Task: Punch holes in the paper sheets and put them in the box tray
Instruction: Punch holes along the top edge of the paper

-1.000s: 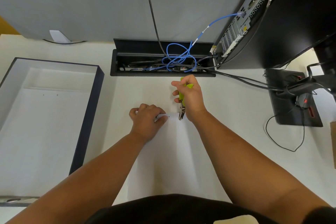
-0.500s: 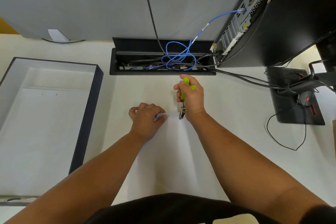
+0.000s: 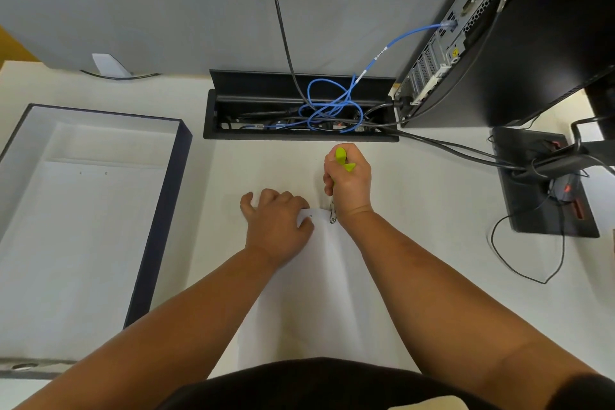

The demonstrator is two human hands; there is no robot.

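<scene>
A white paper sheet point(image 3: 319, 293) lies on the desk in front of me, its far edge lifted slightly. My left hand point(image 3: 276, 226) pinches that far edge near the left corner; a small hole shows by my thumb. My right hand point(image 3: 349, 183) is closed around a hand-held hole punch with lime-green handles point(image 3: 342, 160); its metal jaws point(image 3: 332, 215) sit at the paper's far edge, right of my left hand. The box tray point(image 3: 156, 226), dark-walled with a white inside, stands at the left and holds a punched white sheet point(image 3: 66, 243).
A black cable trough point(image 3: 299, 133) with blue and black cables lies just beyond my hands. A computer tower point(image 3: 482, 43) stands at the back right. A black monitor base point(image 3: 545, 183) with cables sits at the right. A grey partition closes the back.
My right hand with the punch has shifted slightly; the green handles look squeezed closer together. My left hand stays on the paper's edge.
</scene>
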